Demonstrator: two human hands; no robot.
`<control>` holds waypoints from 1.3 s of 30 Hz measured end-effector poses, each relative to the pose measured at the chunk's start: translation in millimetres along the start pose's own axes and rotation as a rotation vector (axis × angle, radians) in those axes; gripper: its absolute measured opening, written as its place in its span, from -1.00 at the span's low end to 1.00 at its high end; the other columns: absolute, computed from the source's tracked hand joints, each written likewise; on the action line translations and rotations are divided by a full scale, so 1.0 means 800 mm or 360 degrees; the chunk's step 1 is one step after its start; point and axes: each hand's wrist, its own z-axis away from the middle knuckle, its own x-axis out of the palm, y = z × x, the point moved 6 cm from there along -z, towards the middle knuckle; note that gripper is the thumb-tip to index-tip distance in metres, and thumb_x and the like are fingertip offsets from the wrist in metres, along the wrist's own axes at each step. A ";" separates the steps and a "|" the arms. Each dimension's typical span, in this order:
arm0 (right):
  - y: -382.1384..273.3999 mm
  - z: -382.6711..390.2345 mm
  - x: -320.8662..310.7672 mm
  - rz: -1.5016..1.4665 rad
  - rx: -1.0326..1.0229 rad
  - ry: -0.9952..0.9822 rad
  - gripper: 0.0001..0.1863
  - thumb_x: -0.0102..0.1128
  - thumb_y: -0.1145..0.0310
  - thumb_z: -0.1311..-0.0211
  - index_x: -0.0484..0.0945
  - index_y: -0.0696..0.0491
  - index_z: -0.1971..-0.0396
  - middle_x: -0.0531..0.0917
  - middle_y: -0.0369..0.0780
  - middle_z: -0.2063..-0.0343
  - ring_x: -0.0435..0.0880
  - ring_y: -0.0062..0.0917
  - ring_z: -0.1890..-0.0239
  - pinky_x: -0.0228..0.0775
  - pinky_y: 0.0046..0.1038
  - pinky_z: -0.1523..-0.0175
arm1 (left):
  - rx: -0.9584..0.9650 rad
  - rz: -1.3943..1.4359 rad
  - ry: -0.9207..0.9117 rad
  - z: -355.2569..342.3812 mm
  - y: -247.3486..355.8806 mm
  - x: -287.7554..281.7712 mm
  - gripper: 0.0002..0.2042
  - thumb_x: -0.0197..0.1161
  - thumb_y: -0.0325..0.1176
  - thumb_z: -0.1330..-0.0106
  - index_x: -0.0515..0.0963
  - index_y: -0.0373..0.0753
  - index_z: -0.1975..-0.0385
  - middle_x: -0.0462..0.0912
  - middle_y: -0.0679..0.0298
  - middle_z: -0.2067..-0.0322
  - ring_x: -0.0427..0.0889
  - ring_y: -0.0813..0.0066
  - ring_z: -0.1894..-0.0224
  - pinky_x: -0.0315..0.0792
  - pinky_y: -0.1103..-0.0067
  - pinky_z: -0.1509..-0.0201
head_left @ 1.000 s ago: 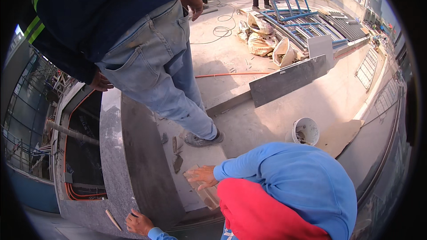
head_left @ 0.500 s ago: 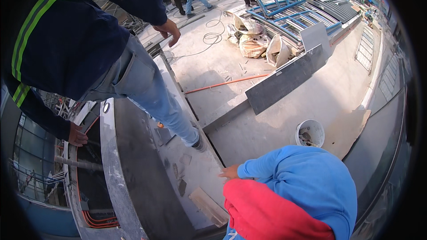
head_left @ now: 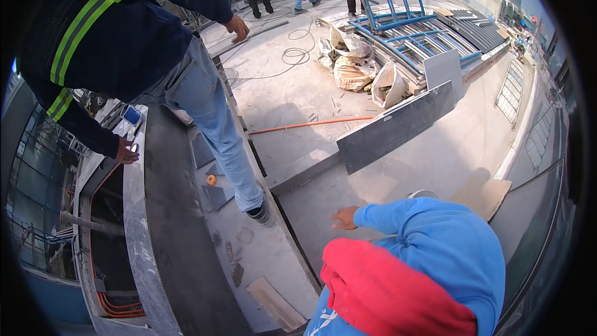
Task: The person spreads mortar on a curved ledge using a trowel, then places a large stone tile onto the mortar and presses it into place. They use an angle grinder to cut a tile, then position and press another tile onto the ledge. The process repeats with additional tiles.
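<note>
Slab [head_left: 168,230] under standing co-worker's hand [head_left: 127,152]

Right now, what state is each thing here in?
Dark slab, standing on its long edge.
Orange rod, lying flat on the concrete.
Sacks, slumped in a heap.
Cable, loosely coiled.
Wooden plank, lying flat.
Blue-sleeved co-worker's hand, open, empty.

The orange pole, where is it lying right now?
In the head view, the orange pole lies on the concrete floor at centre, between the coiled cable and the dark slab.
</note>
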 end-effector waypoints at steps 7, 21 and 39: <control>-0.011 -0.010 -0.008 -0.0072 0.0028 0.0078 -0.26 -0.12 -0.23 -0.49 0.23 -0.09 -0.48 0.53 0.09 -0.17 0.51 0.00 -0.25 0.33 -0.05 -0.35 | 0.0065 0.0030 0.0051 -0.009 -0.006 0.009 -0.49 -0.03 0.17 -0.50 0.72 -0.08 0.01 0.68 0.10 -0.05 0.60 0.07 -0.13 0.42 0.17 -0.24; 0.062 -0.068 0.020 -0.0241 0.0187 0.0423 -0.23 0.05 -0.16 -0.42 0.35 0.13 -0.39 0.55 0.17 -0.19 0.51 0.01 -0.27 0.32 -0.13 -0.38 | 0.0178 0.0174 0.0161 -0.012 -0.028 0.036 -0.51 -0.02 0.05 -0.55 0.59 -0.26 -0.10 0.55 0.10 -0.07 0.49 0.07 -0.18 0.31 0.17 -0.27; 0.066 -0.051 0.037 -0.0369 0.0345 0.0268 -0.23 0.12 -0.17 -0.38 0.30 -0.03 -0.45 0.48 0.04 -0.31 0.43 -0.04 -0.36 0.27 -0.08 -0.42 | 0.0066 0.0010 0.0138 0.002 0.007 -0.022 -0.49 0.02 0.14 -0.47 0.75 -0.17 0.12 0.74 0.04 0.10 0.66 0.03 -0.02 0.48 0.14 -0.15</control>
